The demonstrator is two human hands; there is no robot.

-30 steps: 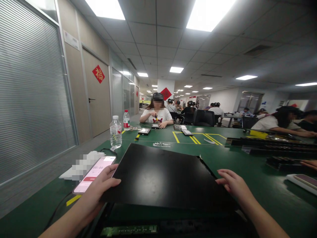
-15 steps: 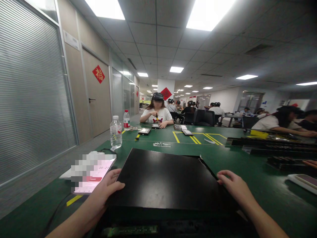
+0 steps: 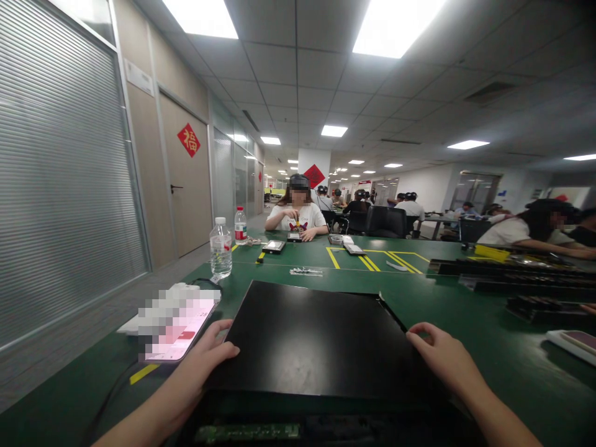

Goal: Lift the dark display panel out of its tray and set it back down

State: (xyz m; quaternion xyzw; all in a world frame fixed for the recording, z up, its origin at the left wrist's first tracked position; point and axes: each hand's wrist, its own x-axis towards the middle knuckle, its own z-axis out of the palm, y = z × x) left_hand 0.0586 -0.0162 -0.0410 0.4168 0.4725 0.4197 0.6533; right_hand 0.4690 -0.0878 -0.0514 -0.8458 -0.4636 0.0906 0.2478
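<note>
A flat black metal cover (image 3: 316,341) lies in front of me over a dark case, tilted a little. At the near side a green circuit board (image 3: 249,431) shows in the dark interior. My left hand (image 3: 212,357) grips the cover's left edge, thumb on top and fingers along the side. On the opposite edge, my right hand (image 3: 435,351) has its thumb and curled fingers closed on the rim. The fingertips under both edges are hidden.
Left stand a phone (image 3: 179,335), a clear water bottle (image 3: 220,248) and a red-capped bottle (image 3: 240,226). Small metal parts (image 3: 306,271) and hard drives (image 3: 274,247) lie beyond the cover. Black metal strips (image 3: 503,273) are stacked at right. Across the table, a person (image 3: 298,214) works on a drive.
My right hand has closed in on the cover's right edge. The cover shifts very slightly, and the view has turned a little left.
</note>
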